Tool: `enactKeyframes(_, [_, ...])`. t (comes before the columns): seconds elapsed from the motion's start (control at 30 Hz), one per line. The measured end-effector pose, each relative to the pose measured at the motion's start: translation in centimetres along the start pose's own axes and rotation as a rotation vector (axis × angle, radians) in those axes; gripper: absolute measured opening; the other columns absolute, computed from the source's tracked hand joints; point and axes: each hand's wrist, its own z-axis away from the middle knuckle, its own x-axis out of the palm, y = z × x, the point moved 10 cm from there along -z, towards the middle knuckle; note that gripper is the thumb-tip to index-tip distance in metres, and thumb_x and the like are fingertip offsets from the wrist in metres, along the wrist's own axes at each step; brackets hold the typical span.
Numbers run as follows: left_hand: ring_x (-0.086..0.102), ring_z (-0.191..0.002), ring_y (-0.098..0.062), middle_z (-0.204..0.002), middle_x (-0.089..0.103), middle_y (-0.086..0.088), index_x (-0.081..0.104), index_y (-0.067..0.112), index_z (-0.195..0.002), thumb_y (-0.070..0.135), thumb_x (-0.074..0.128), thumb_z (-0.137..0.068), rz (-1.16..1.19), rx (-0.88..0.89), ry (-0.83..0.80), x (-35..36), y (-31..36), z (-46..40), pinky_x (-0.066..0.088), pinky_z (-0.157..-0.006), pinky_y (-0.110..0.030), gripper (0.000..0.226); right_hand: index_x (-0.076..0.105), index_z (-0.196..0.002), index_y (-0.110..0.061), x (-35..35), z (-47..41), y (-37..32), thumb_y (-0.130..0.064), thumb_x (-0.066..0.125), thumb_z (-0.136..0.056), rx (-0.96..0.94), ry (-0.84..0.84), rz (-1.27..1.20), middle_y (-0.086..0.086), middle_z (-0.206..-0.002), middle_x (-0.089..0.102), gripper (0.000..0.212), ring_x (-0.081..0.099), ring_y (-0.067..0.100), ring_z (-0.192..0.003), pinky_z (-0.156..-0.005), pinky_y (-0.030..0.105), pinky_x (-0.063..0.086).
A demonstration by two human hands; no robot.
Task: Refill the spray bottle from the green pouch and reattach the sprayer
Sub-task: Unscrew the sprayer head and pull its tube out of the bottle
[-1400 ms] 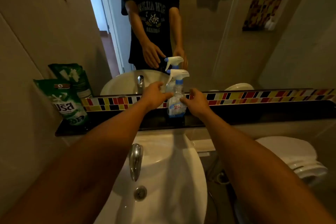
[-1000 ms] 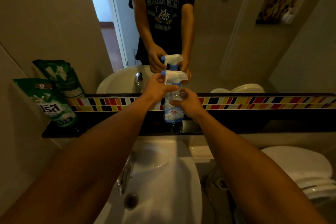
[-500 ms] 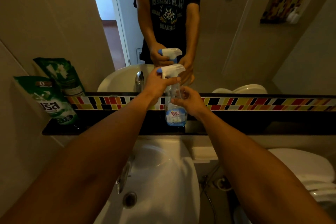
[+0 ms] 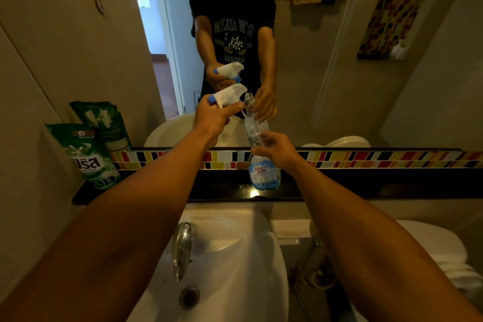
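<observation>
A clear spray bottle with a blue-and-white label stands on the dark shelf below the mirror. My right hand grips its body near the shoulder. My left hand holds the white sprayer head with its blue nozzle, lifted up and to the left of the bottle's open neck, its dip tube still reaching down into the bottle. The green pouch leans against the wall at the shelf's left end.
A white sink with a chrome tap lies below the shelf. A white toilet is at the lower right. A strip of coloured tiles runs under the mirror, which reflects a person, my hands and the bottle.
Both hands reached the bottle on the shelf. My left hand took the sprayer head and has lifted it off the neck to the left while my right hand steadies the bottle.
</observation>
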Motion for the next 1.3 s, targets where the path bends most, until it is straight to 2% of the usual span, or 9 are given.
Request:
enactKeyframes(0.1, [0.063, -0.095, -0.021, -0.11, 0.06, -0.008, 0.049, 0.012, -0.124, 0.021, 0.086, -0.074, 0.009, 0.023, 0.036, -1.4, 1.0, 0.7, 0.054, -0.071, -0.029, 0.062, 0.056, -0.141, -0.008, 0.1, 0.7, -0.4, -0.017, 0.083, -0.083, 0.006, 0.0, 0.011, 0.012, -0.136, 0.063, 0.065, 0.06, 0.028, -0.125, -0.106, 0.05, 0.051])
enactKeyframes(0.27, [0.059, -0.081, -0.016, -0.099, 0.056, -0.002, 0.045, 0.012, -0.121, 0.017, 0.085, -0.076, 0.021, 0.074, 0.074, -3.6, 2.7, 1.2, 0.052, -0.061, -0.026, 0.06, 0.053, -0.144, -0.006, 0.3, 1.9, -1.0, -0.012, 0.081, -0.084, 0.027, 0.011, 0.015, 0.009, -0.135, 0.062, 0.066, 0.061, 0.026, -0.123, -0.104, 0.045, 0.052])
enactKeyframes(0.43, [0.062, -0.096, -0.026, -0.118, 0.057, -0.014, 0.045, 0.019, -0.121, 0.024, 0.086, -0.074, 0.033, 0.116, 0.07, -5.5, 3.8, 1.2, 0.054, -0.071, -0.03, 0.063, 0.052, -0.145, -0.005, 0.4, 2.9, -1.1, -0.008, 0.079, -0.086, 0.034, 0.021, 0.033, 0.013, -0.135, 0.062, 0.065, 0.061, 0.028, -0.122, -0.097, 0.037, 0.052])
enactKeyframes(0.6, [0.062, -0.097, -0.024, -0.122, 0.055, -0.013, 0.043, 0.023, -0.123, 0.024, 0.083, -0.079, 0.082, 0.121, 0.057, -7.3, 5.3, 1.3, 0.054, -0.066, -0.025, 0.059, 0.049, -0.148, -0.006, 0.1, 3.7, -1.2, -0.01, 0.078, -0.087, 0.054, 0.051, 0.048, 0.014, -0.137, 0.062, 0.068, 0.06, 0.031, -0.126, -0.097, 0.036, 0.05])
enactKeyframes(0.73, [0.062, -0.091, -0.021, -0.122, 0.056, -0.014, 0.044, 0.022, -0.122, 0.024, 0.082, -0.079, 0.11, 0.113, 0.053, -8.6, 5.8, 1.3, 0.052, -0.059, -0.021, 0.057, 0.048, -0.148, -0.005, -0.1, 4.0, -1.1, -0.007, 0.078, -0.087, 0.078, 0.08, 0.039, 0.017, -0.139, 0.06, 0.069, 0.059, 0.033, -0.127, -0.101, 0.041, 0.05])
enactKeyframes(0.87, [0.062, -0.088, -0.017, -0.117, 0.056, -0.011, 0.042, 0.018, -0.128, 0.022, 0.08, -0.082, 0.126, 0.13, 0.042, -9.5, 6.4, 1.3, 0.054, -0.063, -0.021, 0.059, 0.052, -0.145, -0.008, 0.0, 4.4, -1.2, -0.009, 0.078, -0.087, 0.088, 0.089, 0.047, 0.016, -0.137, 0.062, 0.064, 0.059, 0.032, -0.126, -0.103, 0.045, 0.051])
enactKeyframes(1.03, [0.062, -0.088, -0.019, -0.109, 0.057, -0.004, 0.043, 0.024, -0.118, 0.02, 0.079, -0.083, 0.157, 0.13, 0.049, -10.1, 7.1, 1.7, 0.054, -0.067, -0.025, 0.05, 0.049, -0.148, -0.008, 0.1, 4.6, -1.9, -0.011, 0.079, -0.086, 0.078, 0.104, 0.062, 0.015, -0.135, 0.062, 0.069, 0.061, 0.031, -0.123, -0.101, 0.047, 0.053])
enactKeyframes(1.13, [0.063, -0.087, -0.019, -0.108, 0.058, -0.006, 0.044, 0.025, -0.115, 0.019, 0.08, -0.082, 0.17, 0.129, 0.053, -10.4, 7.3, 1.7, 0.054, -0.066, -0.025, 0.049, 0.051, -0.145, -0.009, 0.1, 4.6, -2.4, -0.012, 0.08, -0.086, 0.071, 0.112, 0.075, 0.014, -0.132, 0.064, 0.066, 0.062, 0.031, -0.119, -0.097, 0.048, 0.055])
enactKeyframes(1.3, [0.064, -0.09, -0.018, -0.109, 0.058, -0.004, 0.043, 0.026, -0.114, 0.02, 0.079, -0.084, 0.16, 0.132, 0.045, -10.5, 7.7, 1.8, 0.055, -0.075, -0.029, 0.047, 0.054, -0.141, -0.01, 0.3, 4.6, -2.9, -0.011, 0.079, -0.086, 0.062, 0.113, 0.092, 0.013, -0.128, 0.065, 0.06, 0.063, 0.03, -0.118, -0.1, 0.051, 0.054])
